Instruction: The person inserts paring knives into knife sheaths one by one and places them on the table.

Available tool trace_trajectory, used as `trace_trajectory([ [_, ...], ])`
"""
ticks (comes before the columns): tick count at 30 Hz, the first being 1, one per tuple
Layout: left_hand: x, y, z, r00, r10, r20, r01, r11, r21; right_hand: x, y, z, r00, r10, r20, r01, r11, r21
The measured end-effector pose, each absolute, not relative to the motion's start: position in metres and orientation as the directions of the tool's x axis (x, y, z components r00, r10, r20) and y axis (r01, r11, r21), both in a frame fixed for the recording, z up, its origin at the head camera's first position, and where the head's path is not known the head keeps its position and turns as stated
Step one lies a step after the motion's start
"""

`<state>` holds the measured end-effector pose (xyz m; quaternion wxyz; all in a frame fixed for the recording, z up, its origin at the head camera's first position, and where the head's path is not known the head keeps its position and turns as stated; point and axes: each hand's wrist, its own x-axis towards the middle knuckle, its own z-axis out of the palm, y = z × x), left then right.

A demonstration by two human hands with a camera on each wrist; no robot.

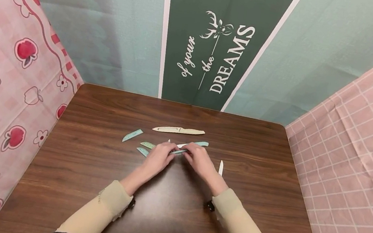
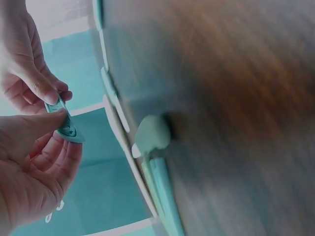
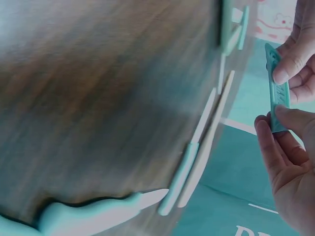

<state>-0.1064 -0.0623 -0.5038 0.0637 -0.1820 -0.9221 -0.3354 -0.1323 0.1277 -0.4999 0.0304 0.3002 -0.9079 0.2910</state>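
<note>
A small teal knife sheath [image 1: 178, 152] is held between both hands, raised off the table in the wrist views. My left hand [image 1: 158, 156] pinches its pointed end between thumb and fingers. At the squared end, the thumb and fingers of my right hand [image 1: 199, 161] grip it. Raised markings show on the sheath's face [image 3: 279, 91] in the right wrist view. Just beyond the right hand lies a knife with a teal handle [image 1: 202, 144] and a white blade, partly hidden by the fingers. A white blade [image 1: 221, 168] points away from me beside the right wrist, its handle hidden.
A cream knife [image 1: 191, 132] lies across the back of the group. Left of the hands are a light blue sheath [image 1: 132, 135], a green sheath [image 1: 147, 145] and another blue sheath [image 1: 142, 151]. The brown wooden table [image 1: 109, 105] ends at hanging printed cloths.
</note>
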Motion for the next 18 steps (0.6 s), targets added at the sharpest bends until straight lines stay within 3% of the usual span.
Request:
trace_trajectory([
  [11,-0.107,-0.085,-0.497,-0.920,0.229,0.319,0.386,0.681,0.623,-0.134,0.119,-0.482,-0.818,-0.501,0.284,-0.568,0.621,-0.540],
  [18,-0.107,-0.101,-0.499,-0.941,0.155,0.302,0.318,0.710,0.628,-0.142,0.124,-0.485,-0.853,-0.454,0.257,-0.515,0.651,-0.558],
])
